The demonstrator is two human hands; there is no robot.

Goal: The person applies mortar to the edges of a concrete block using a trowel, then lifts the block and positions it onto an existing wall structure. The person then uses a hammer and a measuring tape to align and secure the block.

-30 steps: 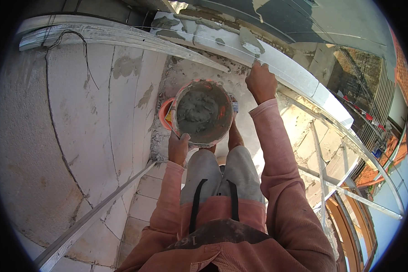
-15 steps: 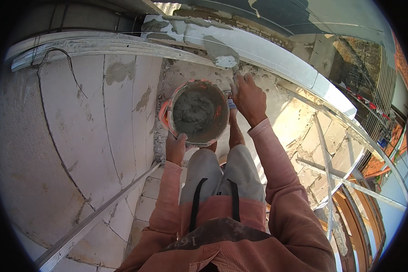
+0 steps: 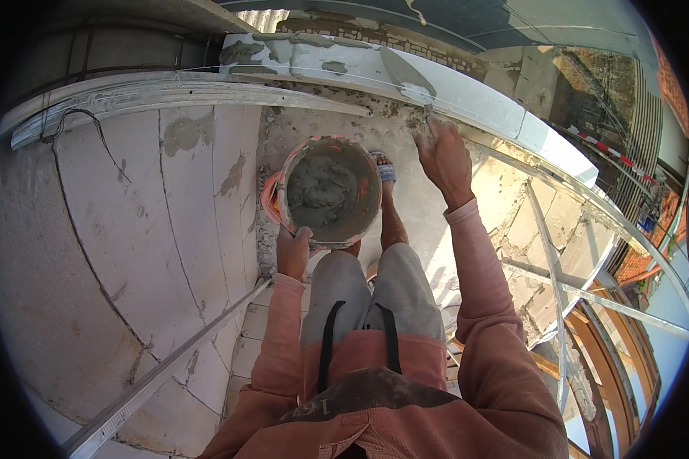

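My left hand (image 3: 292, 252) grips the near rim of an orange bucket (image 3: 269, 197), its inside coated grey. Wet grey mortar (image 3: 323, 187) lies heaped within. Farther off to the right, my right hand (image 3: 445, 162) is closed round the handle of a trowel (image 3: 408, 75), most of the handle hidden by the fingers. The trowel's mortar-smeared blade rests against or just over the top of a white block wall (image 3: 482, 96); whether it touches cannot be made out. Grey mortar patches (image 3: 245, 55) mark that wall's left part.
A pale block wall (image 3: 115, 214) rises on my left, with a metal bar (image 3: 176, 359) along it. Long metal profiles (image 3: 176, 93) lie across its far end. Thin metal braces (image 3: 547, 252) stand at the right. My sandalled foot (image 3: 385, 170) is beside the bucket.
My right hand and the trowel have moved right along the white block wall. The left hand still grips the bucket, and the whole view has shifted slightly.
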